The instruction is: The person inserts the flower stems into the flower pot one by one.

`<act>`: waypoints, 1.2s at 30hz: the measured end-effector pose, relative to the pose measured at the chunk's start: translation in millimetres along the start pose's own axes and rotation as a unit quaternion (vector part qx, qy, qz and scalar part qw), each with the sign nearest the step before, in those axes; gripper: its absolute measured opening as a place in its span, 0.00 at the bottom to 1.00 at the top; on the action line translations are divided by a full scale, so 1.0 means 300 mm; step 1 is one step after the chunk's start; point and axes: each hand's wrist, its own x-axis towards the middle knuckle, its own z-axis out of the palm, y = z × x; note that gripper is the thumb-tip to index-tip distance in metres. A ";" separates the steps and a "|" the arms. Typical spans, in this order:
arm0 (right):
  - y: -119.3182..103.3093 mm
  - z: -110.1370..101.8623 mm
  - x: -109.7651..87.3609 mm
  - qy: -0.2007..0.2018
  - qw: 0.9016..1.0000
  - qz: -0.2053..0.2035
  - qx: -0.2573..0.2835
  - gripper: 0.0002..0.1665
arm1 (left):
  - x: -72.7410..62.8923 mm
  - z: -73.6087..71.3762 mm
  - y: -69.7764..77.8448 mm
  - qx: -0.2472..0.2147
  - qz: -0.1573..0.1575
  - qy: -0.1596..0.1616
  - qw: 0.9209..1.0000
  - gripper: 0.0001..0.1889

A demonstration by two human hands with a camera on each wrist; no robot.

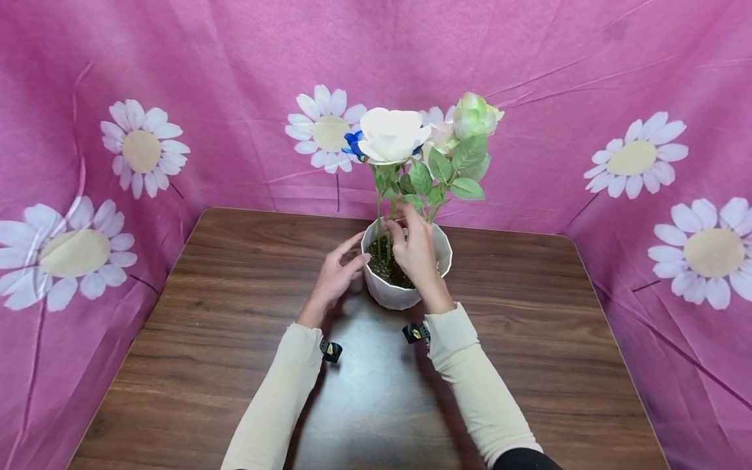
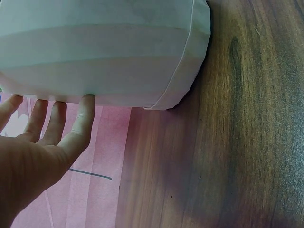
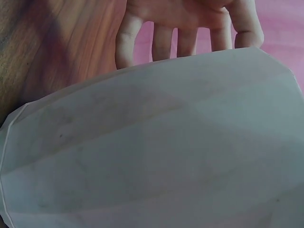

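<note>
A white faceted flowerpot (image 1: 395, 297) with dark soil (image 1: 382, 269) stands on the table. From it rise a large white rose (image 1: 392, 136), a blue flower (image 1: 354, 143) partly behind it, a pale pink bloom (image 1: 442, 137) and a greenish-white bloom (image 1: 474, 117) with leafy stems. My right hand (image 1: 416, 251) reaches over the pot and pinches a green flower stem (image 1: 392, 210) above the soil; which bloom it bears, I cannot tell. Extended fingers of my left hand (image 1: 337, 274) touch the pot's left side, its thumb near the rim. Both wrist views show mostly the pot's wall (image 2: 104, 42).
The brown wooden table (image 1: 247, 281) extends around the pot. A pink cloth (image 1: 235, 78) printed with large daisies hangs behind it and along both sides. Each wrist wears a small black camera (image 1: 331, 352).
</note>
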 end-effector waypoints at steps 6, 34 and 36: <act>0.000 -0.008 0.002 -0.002 1.000 0.002 -0.016 0.12 | -0.001 0.004 0.001 0.000 -0.002 0.002 1.000 0.29; -0.068 -0.012 -0.048 0.017 0.995 0.093 -0.026 0.21 | -0.023 -0.015 0.001 0.014 0.004 0.005 1.000 0.28; -0.082 -0.027 -0.053 0.018 0.995 0.090 -0.048 0.23 | -0.021 -0.015 -0.002 0.014 0.007 0.008 1.000 0.28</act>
